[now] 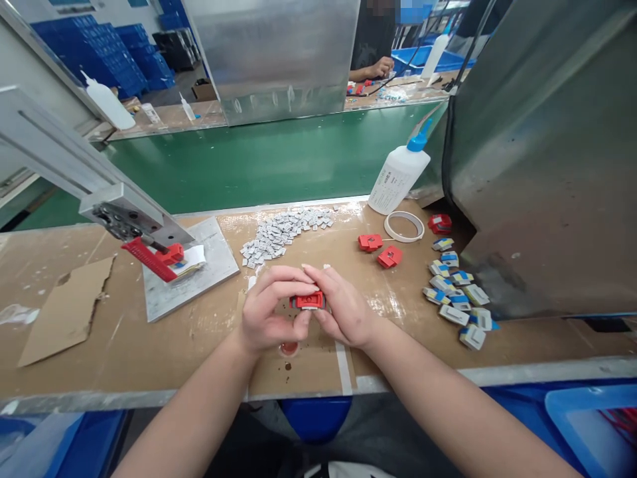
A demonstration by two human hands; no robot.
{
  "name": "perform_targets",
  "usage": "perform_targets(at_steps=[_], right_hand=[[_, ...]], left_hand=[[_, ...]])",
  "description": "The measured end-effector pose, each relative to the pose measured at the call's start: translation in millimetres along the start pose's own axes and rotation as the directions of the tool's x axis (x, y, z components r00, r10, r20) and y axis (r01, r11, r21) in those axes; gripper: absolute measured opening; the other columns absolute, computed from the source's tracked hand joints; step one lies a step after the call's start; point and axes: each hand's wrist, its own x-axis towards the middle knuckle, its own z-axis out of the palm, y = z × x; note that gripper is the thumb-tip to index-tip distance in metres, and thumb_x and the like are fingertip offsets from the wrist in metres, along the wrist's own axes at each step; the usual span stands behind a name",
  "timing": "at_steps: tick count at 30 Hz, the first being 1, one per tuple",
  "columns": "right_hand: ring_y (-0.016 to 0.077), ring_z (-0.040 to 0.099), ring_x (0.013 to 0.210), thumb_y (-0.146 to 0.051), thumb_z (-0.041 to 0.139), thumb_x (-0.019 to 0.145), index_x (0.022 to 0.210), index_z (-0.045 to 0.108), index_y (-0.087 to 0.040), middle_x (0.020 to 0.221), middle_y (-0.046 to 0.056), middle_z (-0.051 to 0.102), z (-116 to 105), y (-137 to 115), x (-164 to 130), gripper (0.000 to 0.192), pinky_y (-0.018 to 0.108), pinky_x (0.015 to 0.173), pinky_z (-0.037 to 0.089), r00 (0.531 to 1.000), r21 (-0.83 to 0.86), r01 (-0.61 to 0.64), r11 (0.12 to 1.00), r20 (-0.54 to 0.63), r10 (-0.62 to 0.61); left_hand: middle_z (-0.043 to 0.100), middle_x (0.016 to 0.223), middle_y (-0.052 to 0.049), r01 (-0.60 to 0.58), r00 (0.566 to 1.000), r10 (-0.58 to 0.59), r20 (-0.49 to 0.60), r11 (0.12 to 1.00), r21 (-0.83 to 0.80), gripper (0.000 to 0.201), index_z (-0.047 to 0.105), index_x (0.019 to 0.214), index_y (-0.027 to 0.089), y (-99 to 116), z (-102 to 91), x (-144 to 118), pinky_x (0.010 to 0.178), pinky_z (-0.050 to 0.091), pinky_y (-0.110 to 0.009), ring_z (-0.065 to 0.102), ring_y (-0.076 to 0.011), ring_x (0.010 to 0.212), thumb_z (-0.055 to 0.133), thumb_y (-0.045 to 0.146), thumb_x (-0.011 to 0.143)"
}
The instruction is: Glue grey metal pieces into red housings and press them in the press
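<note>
**Two-Handed Pinch, Right of the Clamp Stand (pixel 122 202)**

Our cardboard-covered workbench (pixel 189 358) stretches beneath the stand and out to both sides. Well to the stand's right we have a white bottle (pixel 398 178) with a blue cap. Nearer us than that bottle, right of the stand, our left hand (pixel 269 309) and right hand (pixel 348 312) pinch a red piece (pixel 309 301) between thumbs and fingers, one at each end. Just right of the stand lies our heap of grey tiles (pixel 283 236); farther right, a tape roll (pixel 403 239), then two smaller loose red parts (pixel 390 256).
</note>
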Motion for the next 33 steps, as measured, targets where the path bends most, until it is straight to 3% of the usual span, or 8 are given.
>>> perform_targets(at_steps=[4, 8, 14, 18, 24, 29, 33], right_hand=[[0.0268, 0.064, 0.092, -0.038, 0.037, 0.11, 0.169, 0.017, -0.017, 0.116, 0.015, 0.068, -1.3, -2.2, 1.6, 0.066, 0.042, 0.079, 0.06, 0.998, -0.004, 0.055, 0.998, -0.031, -0.055], [0.0262, 0.064, 0.094, -0.038, 0.039, 0.11, 0.169, 0.019, -0.017, 0.117, 0.015, 0.068, -0.5, -1.2, 2.3, 0.065, 0.041, 0.08, 0.06, 0.996, 0.006, 0.056, 0.998, -0.063, -0.056], [0.0241, 0.067, 0.107, -0.034, 0.047, 0.11, 0.159, 0.037, -0.022, 0.125, 0.014, 0.067, 3.5, 7.2, 4.0, 0.052, 0.041, 0.092, 0.06, 0.976, 0.178, -0.184, 0.967, -0.085, 0.202], [0.0236, 0.066, 0.111, -0.033, 0.055, 0.108, 0.147, 0.051, -0.022, 0.125, 0.013, 0.068, 4.4, 14.7, 5.6, 0.041, 0.041, 0.095, 0.058, 0.959, 0.228, -0.226, 0.947, -0.116, 0.257], [0.0233, 0.066, 0.098, -0.041, 0.061, 0.105, 0.134, 0.062, -0.023, 0.11, 0.009, 0.07, 4.6, 21.9, 3.1, 0.034, 0.038, 0.087, 0.057, 0.943, 0.211, -0.289, 0.934, -0.106, 0.316], [0.0204, 0.061, 0.084, -0.046, 0.063, 0.103, 0.12, 0.069, -0.022, 0.094, 0.005, 0.065, 4.8, 24.6, -0.4, 0.03, 0.035, 0.079, 0.053, 0.932, 0.232, -0.325, 0.917, -0.084, 0.351], [0.019, 0.058, 0.08, -0.053, 0.067, 0.099, 0.112, 0.073, -0.023, 0.091, 0.004, 0.062, 7.2, 25.6, 0.3, 0.034, 0.034, 0.075, 0.05, 0.889, 0.299, -0.399, 0.866, -0.103, 0.446]], left_hand=[[0.073, 0.101, -0.007, -0.029, 0.999, 0.029, -0.019, 0.999, 0.017, 0.02, 0.068, 0.109, 0.021, 3.5, -0.9, -2.9, 0.07, 0.062, -0.03, 0.072, -0.0175, 0.086, 0.072, 0.031, 0.091], [0.072, 0.104, -0.007, -0.015, 1.0, 0.015, -0.008, 0.999, 0.029, 0.022, 0.068, 0.112, 0.021, 2.5, -0.4, -3.9, 0.076, 0.062, -0.031, 0.072, -0.0185, 0.09, 0.072, 0.029, 0.092], [0.07, 0.122, -0.01, 0.073, 0.993, -0.074, 0.095, 0.997, 0.006, 0.03, 0.056, 0.125, 0.024, -7.3, -1.9, 1.2, 0.095, 0.062, -0.04, 0.07, -0.0211, 0.114, 0.065, 0.017, 0.097], [0.069, 0.129, -0.011, 0.034, 0.979, -0.078, 0.187, 0.973, 0.23, 0.021, 0.062, 0.115, 0.023, -7.5, -10.6, 7.3, 0.102, 0.056, -0.043, 0.067, -0.0229, 0.12, 0.065, 0.013, 0.097], [0.07, 0.11, -0.008, -0.005, 0.962, -0.11, 0.248, 0.906, 0.423, 0.007, 0.064, 0.107, 0.022, -10.9, -19.9, 5.6, 0.092, 0.055, -0.038, 0.066, -0.0219, 0.105, 0.063, 0.027, 0.102], [0.064, 0.09, -0.005, -0.087, 0.893, -0.174, 0.416, 0.838, 0.538, 0.027, 0.065, 0.102, 0.019, -10.6, -14.3, 1.2, 0.073, 0.047, -0.032, 0.06, -0.0196, 0.082, 0.048, 0.04, 0.109], [0.062, 0.084, -0.005, -0.113, 0.88, -0.17, 0.443, 0.832, 0.544, 0.033, 0.063, 0.095, 0.018, -10.9, -10.7, -0.5, 0.069, 0.041, -0.031, 0.059, -0.0188, 0.077, 0.044, 0.041, 0.11]])
